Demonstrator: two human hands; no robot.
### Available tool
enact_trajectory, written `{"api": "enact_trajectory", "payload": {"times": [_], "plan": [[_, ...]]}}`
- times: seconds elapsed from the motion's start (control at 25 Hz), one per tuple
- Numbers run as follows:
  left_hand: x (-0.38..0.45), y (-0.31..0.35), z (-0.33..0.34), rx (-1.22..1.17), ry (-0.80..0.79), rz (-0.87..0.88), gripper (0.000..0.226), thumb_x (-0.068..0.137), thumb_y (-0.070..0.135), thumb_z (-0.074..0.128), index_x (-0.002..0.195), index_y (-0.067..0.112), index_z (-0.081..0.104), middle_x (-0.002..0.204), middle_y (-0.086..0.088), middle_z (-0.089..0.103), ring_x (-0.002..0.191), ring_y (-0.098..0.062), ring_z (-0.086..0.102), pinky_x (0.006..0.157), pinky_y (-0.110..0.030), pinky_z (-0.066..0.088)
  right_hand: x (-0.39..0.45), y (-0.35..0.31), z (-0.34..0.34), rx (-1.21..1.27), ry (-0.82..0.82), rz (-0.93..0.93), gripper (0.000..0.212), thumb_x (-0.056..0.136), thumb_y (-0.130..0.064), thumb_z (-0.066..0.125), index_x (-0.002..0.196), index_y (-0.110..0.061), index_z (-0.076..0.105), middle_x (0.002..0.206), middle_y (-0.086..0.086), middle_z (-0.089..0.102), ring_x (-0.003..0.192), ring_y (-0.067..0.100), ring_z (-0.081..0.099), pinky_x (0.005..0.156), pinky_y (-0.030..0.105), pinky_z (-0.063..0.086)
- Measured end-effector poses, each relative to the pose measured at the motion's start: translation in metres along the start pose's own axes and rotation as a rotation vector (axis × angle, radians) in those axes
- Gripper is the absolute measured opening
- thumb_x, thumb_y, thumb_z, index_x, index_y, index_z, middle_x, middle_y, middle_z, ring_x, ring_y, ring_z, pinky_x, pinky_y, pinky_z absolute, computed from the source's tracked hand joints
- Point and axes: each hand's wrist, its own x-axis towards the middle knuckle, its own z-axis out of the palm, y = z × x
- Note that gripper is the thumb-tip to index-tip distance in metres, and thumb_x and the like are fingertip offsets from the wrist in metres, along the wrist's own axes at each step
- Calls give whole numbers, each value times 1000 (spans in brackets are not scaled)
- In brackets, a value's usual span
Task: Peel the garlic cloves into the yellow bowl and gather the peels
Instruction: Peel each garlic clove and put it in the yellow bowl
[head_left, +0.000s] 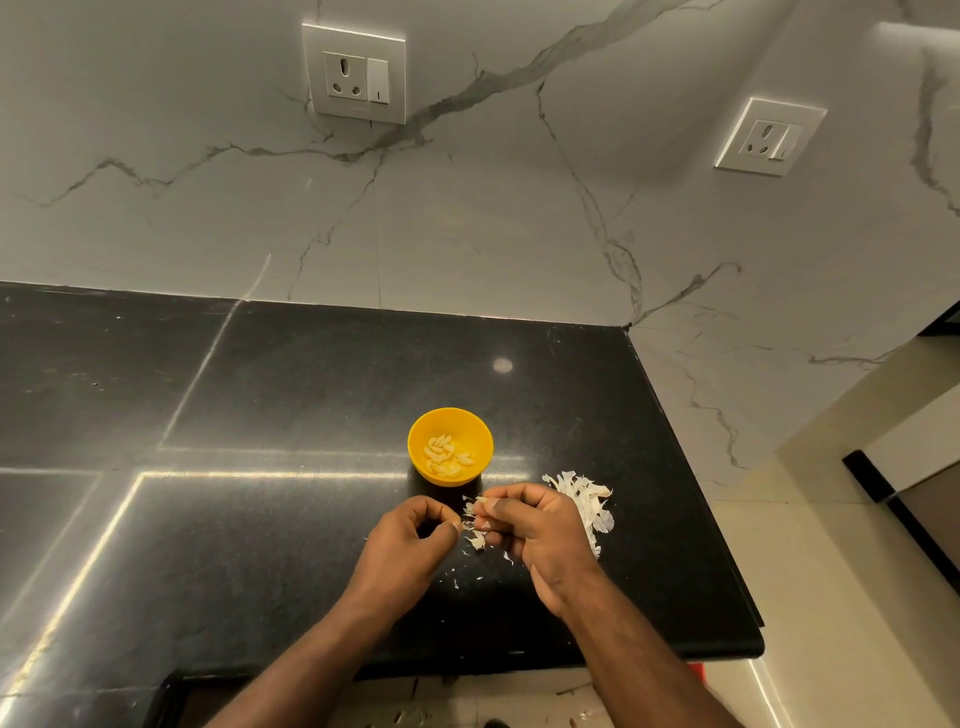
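A small yellow bowl (450, 446) stands on the black counter (291, 395) and holds several peeled garlic cloves (445, 456). Just in front of it, my left hand (410, 540) and my right hand (540, 530) meet above the counter. My right hand's fingers pinch a garlic clove with loose peel (474, 512), and my left hand's thumb and fingers are curled at its left end. A pile of white peels (589, 501) lies to the right, partly hidden behind my right hand. Small peel scraps (475, 543) lie on the counter below the hands.
The counter's right edge and rounded front corner (748, 639) are close to my right arm. A marble wall with two sockets (355, 73) rises behind. Peel bits lie on the floor (415, 717) below the front edge.
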Motion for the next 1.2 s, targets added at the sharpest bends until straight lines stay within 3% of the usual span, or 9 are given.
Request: {"api": "enact_trajectory", "payload": {"times": [0.2,0.4,0.56,0.76,0.92,1.2], "plan": [[4,-3,-1,48,-29,-22,25,88,4,64,86,27,72,77,7,73,56,-4,56,59,-28,46,2,6,-3,-82,6,-40,13,82,9,72,93,1,73,80,20,74,66,22,65,58,24,52],[6,0,-4,31,-27,3,8,92,23,70,91,30,74,86,16,75,82,-1,68,80,-29,53,6,9,-6,-135,-20,-50,23,81,8,74,100,-5,76,80,12,74,63,15,59,62,23,51],[5,3,-3,-46,-25,-10,9,91,18,72,93,26,72,85,12,75,81,-4,68,74,-24,50,6,10,-4,-217,-38,-88,21,81,3,76,99,-8,78,86,13,77,69,10,66,67,22,52],[5,5,-4,-69,-55,-33,9,95,22,67,90,25,74,84,9,75,76,1,66,68,-21,46,5,10,-4,-369,-46,-152,20,79,-6,82,94,-20,80,95,1,78,92,14,74,82,27,57],[4,8,-4,-152,-72,-66,12,95,22,66,89,23,76,80,7,75,69,3,63,58,-13,44,5,11,-4,-470,-48,-193,17,74,-11,86,89,-16,81,89,-1,78,90,14,74,85,31,59],[6,6,-6,-268,-122,-195,9,92,14,66,89,11,74,80,-7,72,69,-9,56,52,-21,39,1,4,2,-481,-114,-184,23,73,-2,85,84,-22,79,88,-3,78,88,12,74,81,25,59]]}}
